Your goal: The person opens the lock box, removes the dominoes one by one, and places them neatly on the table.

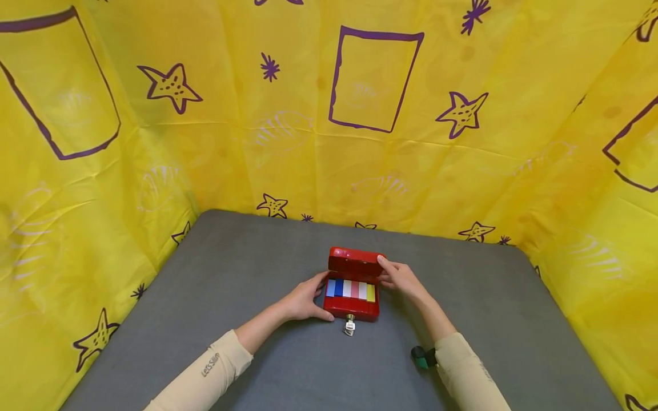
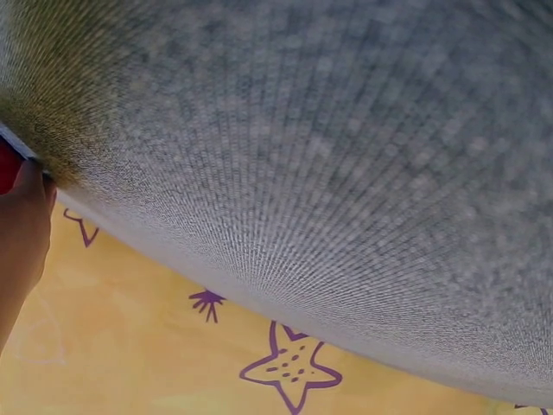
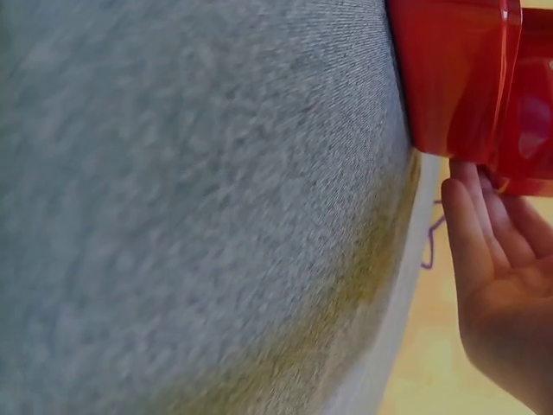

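A small red metal box (image 1: 351,308) lies on the dark table with its lid (image 1: 357,251) raised and tilted. Coloured strips (image 1: 354,289) fill the back part inside, in blues, white, pink and yellow. From the lock at the front hangs a key with a silvery tag (image 1: 350,326). My left hand (image 1: 304,299) holds the box's left side, thumb at the front corner, fingers toward the back. With a fingertip on the lid's right edge, my right hand (image 1: 401,279) touches the box. In the right wrist view its extended fingers (image 3: 467,229) reach beside the red metal.
The grey table (image 1: 247,251) spreads around the box. Yellow cloth walls (image 1: 288,165) with purple drawings enclose it at the back and sides. A dark band with a green piece (image 1: 424,358) sits at the right wrist by the sleeve.
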The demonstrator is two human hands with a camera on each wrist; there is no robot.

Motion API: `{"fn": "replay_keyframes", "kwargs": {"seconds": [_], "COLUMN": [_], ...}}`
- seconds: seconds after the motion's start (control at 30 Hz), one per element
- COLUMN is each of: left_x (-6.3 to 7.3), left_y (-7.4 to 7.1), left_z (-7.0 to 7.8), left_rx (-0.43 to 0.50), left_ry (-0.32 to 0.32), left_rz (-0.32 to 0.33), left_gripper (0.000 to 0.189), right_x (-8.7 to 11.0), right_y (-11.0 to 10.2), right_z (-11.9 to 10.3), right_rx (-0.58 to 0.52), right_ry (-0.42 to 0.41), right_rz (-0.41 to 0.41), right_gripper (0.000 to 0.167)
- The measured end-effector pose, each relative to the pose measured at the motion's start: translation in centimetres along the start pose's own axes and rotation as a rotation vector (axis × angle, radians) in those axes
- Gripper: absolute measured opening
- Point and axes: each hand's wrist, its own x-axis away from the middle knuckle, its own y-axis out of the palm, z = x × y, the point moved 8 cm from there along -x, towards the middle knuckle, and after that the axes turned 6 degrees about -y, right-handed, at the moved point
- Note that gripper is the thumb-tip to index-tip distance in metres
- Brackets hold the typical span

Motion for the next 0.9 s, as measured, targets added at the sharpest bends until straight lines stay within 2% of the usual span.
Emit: {"fn": "replay_keyframes", "kwargs": {"seconds": [0.27, 0.53, 0.7, 0.9], "left_x": [0.2, 0.1, 0.1, 0.1], "left_y": [0.2, 0.3, 0.1, 0.0], "left_z": [-0.3, -0.4, -0.3, -0.4], "left_rx": [-0.036, -0.033, -0.029, -0.033], "left_ry": [-0.045, -0.064, -0.05, -0.057], "left_rz": [0.002, 0.01, 0.013, 0.008], "left_gripper": [0.101, 0.102, 0.101, 0.102], "right_x": [-0.5, -0.7, -0.6, 0.4], "right_y": [-0.1, -0.1, 0.2, 1.3], "right_z": [0.8, 1.0, 1.0, 1.4], "right_rx": [-0.056, -0.091, -0.094, -0.091], "right_ry": [0.117, 0.185, 0.178, 0.137], "right_rz": [0.091, 0.103, 0.078, 0.044], "right_gripper": [0.095, 0.108, 0.105, 0.087]}}
